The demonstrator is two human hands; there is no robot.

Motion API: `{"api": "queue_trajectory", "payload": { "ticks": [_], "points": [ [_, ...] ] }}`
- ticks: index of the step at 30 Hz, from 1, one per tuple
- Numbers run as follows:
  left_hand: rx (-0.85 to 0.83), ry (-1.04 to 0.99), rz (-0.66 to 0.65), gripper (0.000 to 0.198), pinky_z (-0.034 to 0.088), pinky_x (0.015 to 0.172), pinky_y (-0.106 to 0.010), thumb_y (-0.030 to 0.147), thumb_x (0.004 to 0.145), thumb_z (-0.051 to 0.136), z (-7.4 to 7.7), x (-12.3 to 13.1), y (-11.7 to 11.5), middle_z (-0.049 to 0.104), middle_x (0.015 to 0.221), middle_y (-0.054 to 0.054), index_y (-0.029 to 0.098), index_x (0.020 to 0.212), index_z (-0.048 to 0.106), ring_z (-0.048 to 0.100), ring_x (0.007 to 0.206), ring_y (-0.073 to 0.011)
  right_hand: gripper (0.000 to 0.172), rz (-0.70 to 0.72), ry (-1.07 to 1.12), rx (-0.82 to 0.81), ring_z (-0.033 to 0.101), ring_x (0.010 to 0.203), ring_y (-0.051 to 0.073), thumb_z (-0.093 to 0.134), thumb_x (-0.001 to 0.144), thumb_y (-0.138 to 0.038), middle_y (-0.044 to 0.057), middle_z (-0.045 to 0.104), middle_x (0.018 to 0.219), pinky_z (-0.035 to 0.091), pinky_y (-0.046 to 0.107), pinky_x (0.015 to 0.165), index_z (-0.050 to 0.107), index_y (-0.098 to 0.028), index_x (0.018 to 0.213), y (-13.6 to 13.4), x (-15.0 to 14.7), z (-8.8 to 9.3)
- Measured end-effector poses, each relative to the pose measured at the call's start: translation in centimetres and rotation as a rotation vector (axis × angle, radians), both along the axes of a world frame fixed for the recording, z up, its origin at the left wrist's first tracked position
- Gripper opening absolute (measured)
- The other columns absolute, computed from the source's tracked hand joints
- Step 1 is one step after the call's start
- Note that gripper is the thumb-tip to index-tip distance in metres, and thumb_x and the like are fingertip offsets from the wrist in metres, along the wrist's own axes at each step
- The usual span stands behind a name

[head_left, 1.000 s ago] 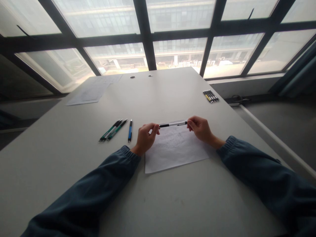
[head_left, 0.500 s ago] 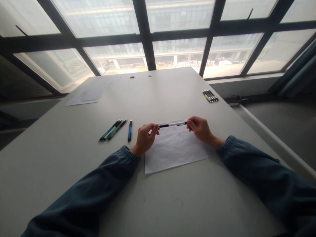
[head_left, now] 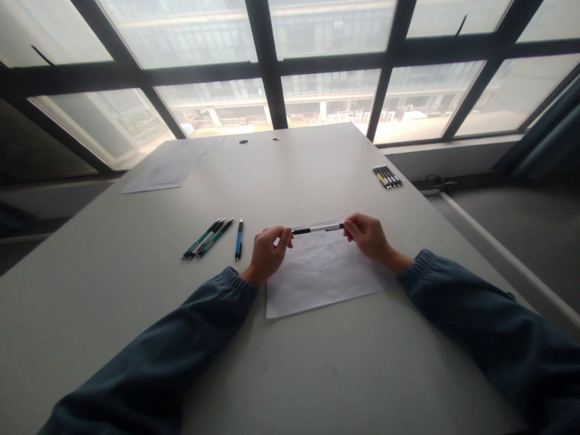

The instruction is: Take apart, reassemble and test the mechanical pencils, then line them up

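A black and white pen point(head_left: 317, 228) is held level above a white sheet of paper point(head_left: 319, 278) with faint scribbles. My left hand point(head_left: 268, 252) pinches its left end with fingers curled. The pen's right end is gripped by my right hand point(head_left: 368, 234), also closed. Both wrists rest near the sheet on the grey table point(head_left: 136, 290). Dark blue sleeves cover both arms.
Left of my hands lie three green and black pens point(head_left: 207, 238) and a blue pen point(head_left: 238, 239). A row of dark pens point(head_left: 386, 176) sits near the table's right edge. More paper sheets point(head_left: 170, 166) lie at the far left. Large windows stand behind the table.
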State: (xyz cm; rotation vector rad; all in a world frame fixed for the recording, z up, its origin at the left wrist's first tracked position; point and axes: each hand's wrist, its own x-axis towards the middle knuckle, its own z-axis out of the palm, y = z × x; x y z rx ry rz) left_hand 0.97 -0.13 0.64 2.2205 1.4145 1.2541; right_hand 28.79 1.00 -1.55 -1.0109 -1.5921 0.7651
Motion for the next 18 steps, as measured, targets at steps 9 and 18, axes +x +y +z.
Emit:
{"api": "queue_trajectory", "payload": {
  "ticks": [9,18],
  "points": [
    [0.009,-0.004,0.005,0.045,0.05,0.07,-0.028,0.04,0.099,0.05,0.17,0.14,-0.19,0.071,0.064,-0.001,0.02,0.062,0.065,0.065,0.063,-0.0148,0.042,-0.009,-0.021,0.002,0.055,0.053,0.013,0.059,0.094,-0.056,0.001,0.064,0.064,0.043,0.026,0.052,0.062,-0.019,0.074,-0.27,-0.1,0.31],
    [0.018,0.0,0.001,0.045,0.051,0.074,-0.029,0.039,0.099,0.05,0.15,0.05,-0.11,0.071,0.064,-0.001,0.021,0.06,0.064,0.065,0.063,-0.0147,0.043,-0.008,-0.025,0.001,0.055,0.053,0.013,0.059,0.094,-0.057,0.001,0.064,0.063,0.043,0.026,0.052,0.061,-0.02,0.073,-0.18,-0.07,0.25]
  ]
}}
